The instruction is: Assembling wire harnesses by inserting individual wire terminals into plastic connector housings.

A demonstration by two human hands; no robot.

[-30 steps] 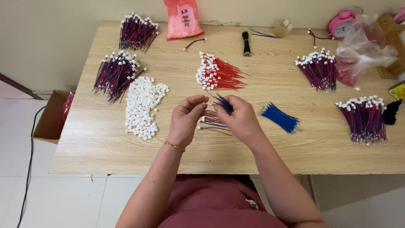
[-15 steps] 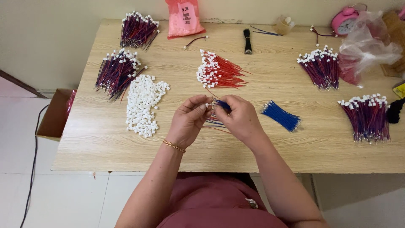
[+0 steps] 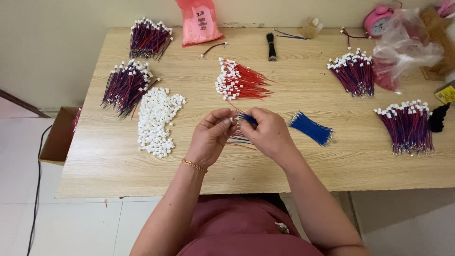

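My left hand (image 3: 212, 137) and my right hand (image 3: 268, 132) meet above the middle of the wooden table (image 3: 265, 166). The left fingertips pinch a small white connector with red wire (image 3: 232, 120). Short blue wires (image 3: 247, 118) stick out of the right hand's pinch. Under the hands lie a few finished red-and-blue leads (image 3: 239, 141). A heap of white connectors (image 3: 157, 121) lies to the left, a bundle of red wires with white ends (image 3: 238, 83) just beyond, and a loose bunch of blue wires (image 3: 310, 128) to the right.
Bundles of red-and-blue wired connectors lie at the far left (image 3: 149, 38), left (image 3: 125, 86), right (image 3: 353, 72) and far right (image 3: 407, 125). A pink bag (image 3: 199, 21), black ties (image 3: 270, 46), a pink clock (image 3: 377, 21) and clear plastic bags (image 3: 403, 47) line the back. A cardboard box (image 3: 59, 137) sits on the floor.
Both hands stay pinched together over the table's middle, the fingers shifting slightly on the connector and the blue wires. Nothing else on the table has moved.
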